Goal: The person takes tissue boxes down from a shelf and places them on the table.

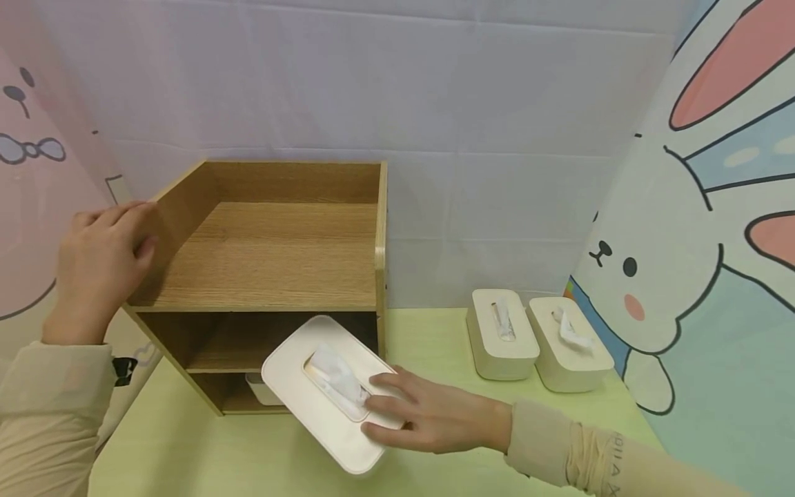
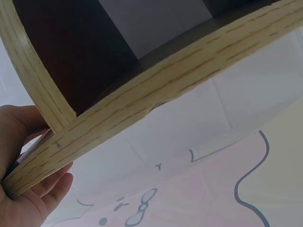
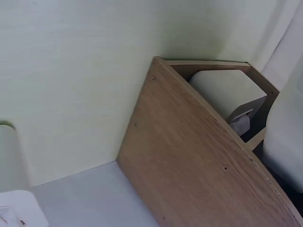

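My left hand (image 1: 102,259) grips the upper edge of the left side panel of a wooden shelf (image 1: 273,262). In the left wrist view, its fingers (image 2: 59,191) lie round the panel's edge (image 2: 42,168). My right hand (image 1: 428,412) holds a white tissue box (image 1: 288,376) by its right end, fingers spread over the lid and thumb hidden. The box tilts in front of the shelf's lower openings, a tissue poking from its slot. At the right edge of the right wrist view, part of this box (image 3: 286,137) shows; the right hand is out of that view.
Another tissue box (image 1: 263,391) lies in the shelf's bottom compartment, partly hidden by the held one. Two more tissue boxes, one (image 1: 499,335) beside the other (image 1: 570,345), stand at the right on the pale green table (image 1: 428,338). Cartoon-printed cloth hangs on both sides.
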`<state>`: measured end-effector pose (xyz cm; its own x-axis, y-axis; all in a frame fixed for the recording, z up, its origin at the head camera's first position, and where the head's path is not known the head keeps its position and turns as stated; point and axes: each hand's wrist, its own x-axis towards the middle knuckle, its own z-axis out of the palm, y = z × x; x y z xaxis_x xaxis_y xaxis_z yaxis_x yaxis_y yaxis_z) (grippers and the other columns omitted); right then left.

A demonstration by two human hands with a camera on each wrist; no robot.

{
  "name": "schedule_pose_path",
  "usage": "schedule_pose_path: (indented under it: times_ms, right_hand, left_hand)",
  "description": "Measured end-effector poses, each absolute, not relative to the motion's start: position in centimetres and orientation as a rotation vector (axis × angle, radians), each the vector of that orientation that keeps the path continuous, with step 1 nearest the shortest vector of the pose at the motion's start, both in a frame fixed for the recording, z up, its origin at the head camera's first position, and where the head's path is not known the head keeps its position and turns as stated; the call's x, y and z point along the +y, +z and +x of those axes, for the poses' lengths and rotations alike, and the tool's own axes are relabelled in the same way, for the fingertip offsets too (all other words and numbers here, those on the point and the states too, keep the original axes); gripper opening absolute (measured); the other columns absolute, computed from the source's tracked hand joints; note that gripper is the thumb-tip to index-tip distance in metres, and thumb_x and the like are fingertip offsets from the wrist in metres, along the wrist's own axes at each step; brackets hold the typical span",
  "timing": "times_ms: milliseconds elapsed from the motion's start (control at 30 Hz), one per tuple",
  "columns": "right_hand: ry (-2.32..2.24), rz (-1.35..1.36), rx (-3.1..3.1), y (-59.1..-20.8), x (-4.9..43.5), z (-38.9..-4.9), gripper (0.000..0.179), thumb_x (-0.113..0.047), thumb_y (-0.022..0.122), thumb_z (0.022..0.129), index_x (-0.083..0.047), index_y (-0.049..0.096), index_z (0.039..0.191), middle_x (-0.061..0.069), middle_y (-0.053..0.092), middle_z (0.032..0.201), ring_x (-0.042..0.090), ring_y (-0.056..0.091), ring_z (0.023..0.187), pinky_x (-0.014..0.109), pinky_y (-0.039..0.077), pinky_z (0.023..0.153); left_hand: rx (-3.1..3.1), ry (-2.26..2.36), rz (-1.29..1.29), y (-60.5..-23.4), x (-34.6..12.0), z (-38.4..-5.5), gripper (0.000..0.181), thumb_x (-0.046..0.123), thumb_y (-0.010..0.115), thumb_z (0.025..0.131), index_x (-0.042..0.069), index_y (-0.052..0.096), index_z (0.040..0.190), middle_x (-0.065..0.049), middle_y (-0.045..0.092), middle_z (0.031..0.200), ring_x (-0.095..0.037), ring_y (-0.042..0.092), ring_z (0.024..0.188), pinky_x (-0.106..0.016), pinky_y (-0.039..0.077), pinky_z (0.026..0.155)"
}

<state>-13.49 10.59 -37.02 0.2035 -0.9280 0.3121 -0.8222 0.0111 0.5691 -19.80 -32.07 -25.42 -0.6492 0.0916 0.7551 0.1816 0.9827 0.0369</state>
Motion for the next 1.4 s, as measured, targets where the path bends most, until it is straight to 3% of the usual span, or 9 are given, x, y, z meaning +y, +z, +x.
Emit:
schedule_pose_path:
  times_ms: [233, 467, 833, 1133, 1267, 1400]
  right_hand:
    - [-0.222, 1.844, -1.532, -36.8, 12.3, -12.9, 0.031, -0.007, 0.04, 0.09, -0.012, 0.049, 0.12, 0.01, 0.057, 0.112, 0.034, 0.057, 0.105, 0.052, 0.046, 0.093]
    - [-0.266, 1.896, -1.452, -35.3, 13.9, -11.8, 0.033, -0.001, 0.035, 0.09, -0.009, 0.048, 0.119, 0.01, 0.057, 0.11, 0.033, 0.058, 0.101, 0.048, 0.051, 0.086]
    - [-0.209, 1.979, -1.502, -37.4, 17.3, -11.4, 0.036, 0.002, 0.031, 0.091, -0.005, 0.045, 0.123, 0.013, 0.055, 0.111, 0.036, 0.057, 0.103, 0.053, 0.05, 0.083]
    - [-0.145, 1.987, -1.525, -39.0, 19.7, -11.1, 0.032, -0.011, 0.035, 0.095, -0.006, 0.044, 0.125, 0.015, 0.056, 0.113, 0.035, 0.056, 0.104, 0.055, 0.049, 0.082]
    - [-0.143, 1.965, -1.56, -39.6, 20.8, -10.6, 0.033, -0.011, 0.035, 0.096, -0.005, 0.044, 0.127, 0.015, 0.056, 0.113, 0.035, 0.056, 0.105, 0.058, 0.044, 0.09]
    - [-0.198, 1.931, -1.654, -40.6, 22.1, -10.0, 0.036, -0.016, 0.029, 0.097, -0.007, 0.042, 0.129, 0.014, 0.055, 0.116, 0.036, 0.053, 0.108, 0.064, 0.022, 0.105]
  left_hand:
    - [-2.244, -0.137, -0.217, -25.6, -32.1, -19.9, 0.038, -0.001, 0.059, 0.075, -0.001, 0.058, 0.114, -0.026, 0.061, 0.111, -0.046, 0.049, 0.094, -0.055, 0.038, 0.085]
    - [-2.251, -0.144, -0.212, -25.7, -32.0, -20.0, 0.038, 0.0, 0.058, 0.075, -0.001, 0.058, 0.113, -0.026, 0.06, 0.111, -0.046, 0.049, 0.095, -0.055, 0.037, 0.085]
    - [-2.257, -0.149, -0.206, -25.6, -32.0, -20.0, 0.038, -0.001, 0.058, 0.075, -0.001, 0.058, 0.113, -0.026, 0.06, 0.111, -0.046, 0.049, 0.095, -0.056, 0.037, 0.085]
    - [-2.257, -0.146, -0.203, -25.5, -32.1, -19.8, 0.038, -0.001, 0.059, 0.075, -0.001, 0.058, 0.114, -0.026, 0.06, 0.111, -0.047, 0.048, 0.095, -0.055, 0.037, 0.086]
    - [-2.262, -0.142, -0.198, -25.4, -32.0, -19.7, 0.038, 0.0, 0.059, 0.076, -0.001, 0.058, 0.114, -0.026, 0.06, 0.112, -0.046, 0.048, 0.095, -0.055, 0.037, 0.086]
    - [-2.258, -0.143, -0.212, -25.2, -32.0, -19.5, 0.039, 0.0, 0.06, 0.075, -0.001, 0.058, 0.114, -0.025, 0.06, 0.112, -0.046, 0.049, 0.095, -0.054, 0.037, 0.086]
